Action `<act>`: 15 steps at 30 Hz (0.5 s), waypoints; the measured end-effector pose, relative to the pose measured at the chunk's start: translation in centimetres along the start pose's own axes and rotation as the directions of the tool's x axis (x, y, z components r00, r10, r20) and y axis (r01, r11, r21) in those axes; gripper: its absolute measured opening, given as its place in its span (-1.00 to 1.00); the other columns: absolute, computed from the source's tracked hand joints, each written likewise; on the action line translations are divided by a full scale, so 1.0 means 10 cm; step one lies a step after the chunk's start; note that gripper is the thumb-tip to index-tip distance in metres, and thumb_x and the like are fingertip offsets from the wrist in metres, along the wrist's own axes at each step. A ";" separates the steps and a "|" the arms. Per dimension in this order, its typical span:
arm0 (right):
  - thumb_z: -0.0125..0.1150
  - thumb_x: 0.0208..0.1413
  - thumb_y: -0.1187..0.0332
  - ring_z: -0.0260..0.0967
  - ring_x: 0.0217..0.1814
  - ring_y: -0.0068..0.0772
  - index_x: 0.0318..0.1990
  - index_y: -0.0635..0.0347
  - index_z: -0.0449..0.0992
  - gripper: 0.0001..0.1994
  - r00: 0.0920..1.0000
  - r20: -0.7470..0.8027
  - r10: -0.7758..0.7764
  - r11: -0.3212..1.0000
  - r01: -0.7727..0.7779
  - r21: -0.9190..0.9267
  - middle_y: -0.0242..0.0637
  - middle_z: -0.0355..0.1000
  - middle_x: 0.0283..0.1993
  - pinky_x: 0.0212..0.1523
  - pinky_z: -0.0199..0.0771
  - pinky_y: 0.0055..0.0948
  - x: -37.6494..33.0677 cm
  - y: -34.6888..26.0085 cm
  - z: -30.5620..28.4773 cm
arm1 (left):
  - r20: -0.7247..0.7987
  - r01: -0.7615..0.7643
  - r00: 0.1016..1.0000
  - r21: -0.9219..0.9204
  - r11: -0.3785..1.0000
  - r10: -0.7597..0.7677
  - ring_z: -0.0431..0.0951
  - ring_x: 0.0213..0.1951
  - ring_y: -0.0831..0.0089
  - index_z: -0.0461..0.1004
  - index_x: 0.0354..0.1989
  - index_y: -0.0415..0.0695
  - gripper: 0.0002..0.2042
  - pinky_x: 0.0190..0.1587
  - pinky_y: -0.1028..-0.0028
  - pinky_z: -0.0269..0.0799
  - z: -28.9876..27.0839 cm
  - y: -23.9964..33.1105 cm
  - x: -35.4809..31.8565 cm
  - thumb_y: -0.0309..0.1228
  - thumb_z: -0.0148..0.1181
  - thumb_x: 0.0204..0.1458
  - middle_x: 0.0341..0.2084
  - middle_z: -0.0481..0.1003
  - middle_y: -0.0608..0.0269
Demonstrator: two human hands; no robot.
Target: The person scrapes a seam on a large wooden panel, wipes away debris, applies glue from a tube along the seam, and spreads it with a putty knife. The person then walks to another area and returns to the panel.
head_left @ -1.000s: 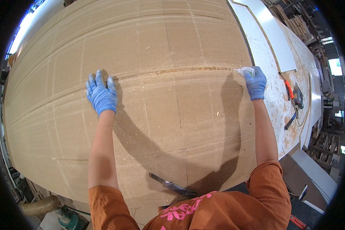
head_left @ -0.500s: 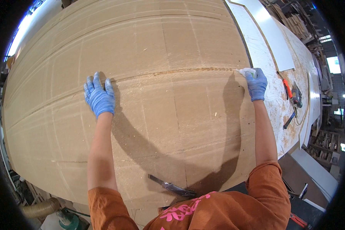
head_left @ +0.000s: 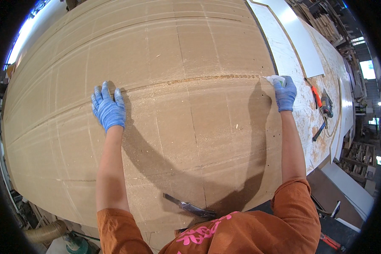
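Remotely, I'm holding the white bottle [head_left: 277,79] with the right hand [head_left: 285,94] at two o'clock, favouring steady aim along the rough line [head_left: 216,78]. The left hand [head_left: 109,109] is lying spread at ten o'clock

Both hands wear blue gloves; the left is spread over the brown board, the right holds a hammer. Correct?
Wrong held object: the head view shows the right hand holding a small white bottle. The blue gloves and spread left hand over the brown board are correct.

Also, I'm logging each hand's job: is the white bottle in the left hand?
No, the right hand holds the white bottle, while the left hand spreads over the brown board.
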State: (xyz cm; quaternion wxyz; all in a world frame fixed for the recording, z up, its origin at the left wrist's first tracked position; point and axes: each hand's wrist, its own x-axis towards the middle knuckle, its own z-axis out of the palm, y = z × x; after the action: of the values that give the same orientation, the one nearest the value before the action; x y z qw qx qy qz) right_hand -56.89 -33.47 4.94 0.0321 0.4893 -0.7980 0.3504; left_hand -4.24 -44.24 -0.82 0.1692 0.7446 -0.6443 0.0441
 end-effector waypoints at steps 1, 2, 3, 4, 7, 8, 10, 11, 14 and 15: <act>0.28 -0.04 0.29 0.51 -0.39 -0.24 -0.34 0.19 0.53 -0.82 1.000 -0.003 0.009 1.000 -0.009 -0.012 -0.13 0.53 -0.42 -0.31 0.48 -0.32 0.01 0.06 0.02 | 0.002 0.001 1.000 -0.002 1.000 -0.001 0.07 0.32 0.00 0.24 0.27 0.07 -0.47 0.33 0.06 -0.08 0.00 0.01 0.00 -0.04 0.01 0.14 0.30 0.14 0.01; 0.28 -0.04 0.28 0.51 -0.40 -0.24 -0.34 0.19 0.52 -0.81 1.000 -0.007 0.018 1.000 -0.018 -0.023 -0.13 0.53 -0.42 -0.32 0.48 -0.32 0.02 0.11 0.03 | 0.004 0.003 1.000 -0.004 1.000 -0.003 0.07 0.32 0.00 0.23 0.27 0.07 -0.47 0.33 0.05 -0.08 0.00 0.02 0.00 -0.04 0.01 0.14 0.30 0.14 0.01; 0.28 -0.05 0.28 0.51 -0.40 -0.23 -0.34 0.20 0.52 -0.81 1.000 -0.005 0.016 1.000 -0.016 -0.024 -0.12 0.53 -0.42 -0.32 0.47 -0.31 0.02 0.12 0.05 | 0.006 0.003 1.000 -0.003 1.000 -0.003 0.07 0.32 0.00 0.23 0.27 0.07 -0.47 0.33 0.06 -0.08 0.00 0.01 0.00 -0.04 0.01 0.14 0.30 0.13 0.01; 0.28 -0.05 0.28 0.51 -0.40 -0.22 -0.34 0.20 0.52 -0.80 1.000 -0.003 0.014 1.000 -0.014 -0.026 -0.12 0.53 -0.42 -0.33 0.47 -0.31 0.02 0.12 0.06 | 0.007 0.002 1.000 -0.003 1.000 -0.002 0.07 0.33 0.00 0.23 0.27 0.07 -0.47 0.33 0.06 -0.09 0.00 0.01 0.00 -0.04 0.01 0.14 0.30 0.13 0.01; 0.28 -0.06 0.27 0.50 -0.41 -0.22 -0.34 0.20 0.52 -0.80 1.000 0.004 0.017 1.000 -0.017 -0.023 -0.12 0.52 -0.43 -0.34 0.47 -0.31 0.02 0.10 0.05 | 0.016 0.006 1.000 -0.004 1.000 -0.006 0.06 0.33 0.00 0.23 0.28 0.06 -0.47 0.33 0.06 -0.09 -0.01 0.01 0.00 -0.04 0.00 0.14 0.31 0.12 0.01; 0.28 -0.06 0.27 0.50 -0.42 -0.23 -0.34 0.20 0.52 -0.80 1.000 0.006 0.020 1.000 -0.020 -0.022 -0.12 0.52 -0.43 -0.34 0.47 -0.32 0.02 0.08 0.05 | 0.020 0.008 1.000 -0.005 1.000 -0.008 0.06 0.33 0.00 0.22 0.28 0.06 -0.46 0.33 0.06 -0.10 -0.01 0.01 0.00 -0.04 0.00 0.14 0.31 0.12 0.01; 0.29 -0.06 0.28 0.49 -0.42 -0.26 -0.34 0.20 0.52 -0.80 1.000 0.002 0.028 0.999 -0.028 -0.016 -0.14 0.52 -0.44 -0.34 0.47 -0.33 0.01 0.07 0.04 | 0.020 0.012 1.000 0.006 1.000 -0.012 0.05 0.33 0.01 0.22 0.28 0.06 -0.46 0.34 0.06 -0.10 -0.02 0.02 0.00 -0.04 0.00 0.14 0.31 0.12 0.00; 0.30 -0.07 0.28 0.49 -0.42 -0.27 -0.34 0.20 0.52 -0.80 1.000 0.000 0.031 0.999 -0.031 -0.013 -0.14 0.52 -0.44 -0.34 0.46 -0.34 0.01 0.07 0.04 | 0.020 0.014 1.000 0.011 1.000 -0.014 0.05 0.33 0.01 0.22 0.28 0.05 -0.46 0.34 0.06 -0.10 -0.02 0.03 0.00 -0.04 0.00 0.14 0.31 0.12 0.00; 0.31 -0.07 0.30 0.46 -0.44 -0.31 -0.33 0.20 0.53 -0.80 0.999 0.021 0.046 0.999 -0.046 0.016 -0.17 0.51 -0.46 -0.35 0.46 -0.36 -0.03 -0.05 0.04 | 0.031 0.016 0.999 0.005 1.000 -0.017 0.05 0.34 0.01 0.22 0.28 0.05 -0.46 0.34 0.06 -0.11 -0.03 0.03 0.00 -0.04 0.00 0.14 0.31 0.11 0.00; 0.31 -0.07 0.30 0.46 -0.45 -0.31 -0.34 0.20 0.52 -0.80 0.999 0.023 0.036 0.999 -0.036 0.028 -0.17 0.50 -0.46 -0.35 0.45 -0.36 -0.03 -0.07 0.05 | 0.032 0.018 0.999 0.005 1.000 -0.018 0.05 0.34 0.01 0.22 0.28 0.05 -0.46 0.34 0.06 -0.11 -0.03 0.03 0.00 -0.04 0.00 0.14 0.31 0.11 0.00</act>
State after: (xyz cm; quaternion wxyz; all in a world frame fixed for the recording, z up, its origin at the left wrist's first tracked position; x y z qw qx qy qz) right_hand -56.04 -33.69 4.77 0.0099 0.4791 -0.8019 0.3568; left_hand -4.46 -44.17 -0.46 0.1577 0.7514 -0.6400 0.0321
